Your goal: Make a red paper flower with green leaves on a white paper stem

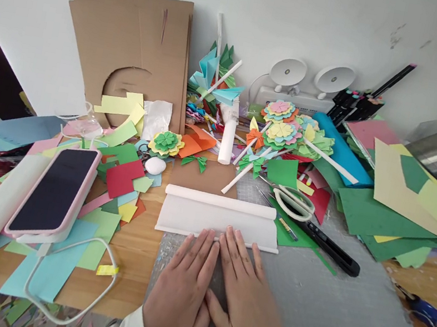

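My left hand (183, 287) and my right hand (246, 304) lie flat side by side on the grey cutting mat (327, 312), fingers stretched out and together. Their fingertips press the near edge of a white paper sheet (217, 219) whose far edge is curled into a roll. Neither hand holds anything.
A phone in a pink case (55, 191) with a white cable rests on a white roll at left. Coloured paper scraps (123, 175), paper flowers (281, 129), scissors (294, 199), a black utility knife (330, 248), green sheets (377, 220) and cardboard (136, 53) crowd the wooden table.
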`<state>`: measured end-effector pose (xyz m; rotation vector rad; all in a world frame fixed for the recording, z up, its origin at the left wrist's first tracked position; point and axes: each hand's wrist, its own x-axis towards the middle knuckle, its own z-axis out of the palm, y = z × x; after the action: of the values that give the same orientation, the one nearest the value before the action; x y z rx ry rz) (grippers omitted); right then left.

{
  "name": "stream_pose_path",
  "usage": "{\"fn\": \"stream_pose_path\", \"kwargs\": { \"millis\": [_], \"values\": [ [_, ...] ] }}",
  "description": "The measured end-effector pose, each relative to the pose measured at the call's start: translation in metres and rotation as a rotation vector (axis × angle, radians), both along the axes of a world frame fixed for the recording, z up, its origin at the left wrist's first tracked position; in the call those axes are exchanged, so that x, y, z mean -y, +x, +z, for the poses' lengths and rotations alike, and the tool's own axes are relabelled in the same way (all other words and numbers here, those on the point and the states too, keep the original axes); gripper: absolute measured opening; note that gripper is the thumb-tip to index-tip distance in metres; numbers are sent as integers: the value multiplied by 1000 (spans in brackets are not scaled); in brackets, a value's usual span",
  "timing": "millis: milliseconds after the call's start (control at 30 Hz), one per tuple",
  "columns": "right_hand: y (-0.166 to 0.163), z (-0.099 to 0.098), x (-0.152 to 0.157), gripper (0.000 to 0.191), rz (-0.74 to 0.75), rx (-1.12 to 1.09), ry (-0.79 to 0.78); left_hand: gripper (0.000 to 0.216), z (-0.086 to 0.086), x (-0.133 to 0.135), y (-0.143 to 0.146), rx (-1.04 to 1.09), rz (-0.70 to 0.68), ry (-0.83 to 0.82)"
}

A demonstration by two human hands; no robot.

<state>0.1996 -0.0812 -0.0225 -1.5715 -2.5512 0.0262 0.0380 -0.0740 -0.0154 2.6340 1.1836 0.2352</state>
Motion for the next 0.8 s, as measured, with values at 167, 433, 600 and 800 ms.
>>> {"fn": "stream_pose_path", "kwargs": {
  "millis": [167, 433, 600, 800],
  "values": [
    [2, 0, 1, 67, -1, -12, 7, 82, 1, -2, 0, -5, 3, 11],
    [7, -5, 18, 64, 30, 0, 74, 82, -1, -3, 0, -29, -16, 4],
    [4, -5, 16, 64, 20, -6, 74, 81, -1, -2, -1, -31, -14, -15],
    [4, -4, 15, 65, 3, -2, 52, 80, 1, -7, -4, 0, -24, -24]
  ]
}}
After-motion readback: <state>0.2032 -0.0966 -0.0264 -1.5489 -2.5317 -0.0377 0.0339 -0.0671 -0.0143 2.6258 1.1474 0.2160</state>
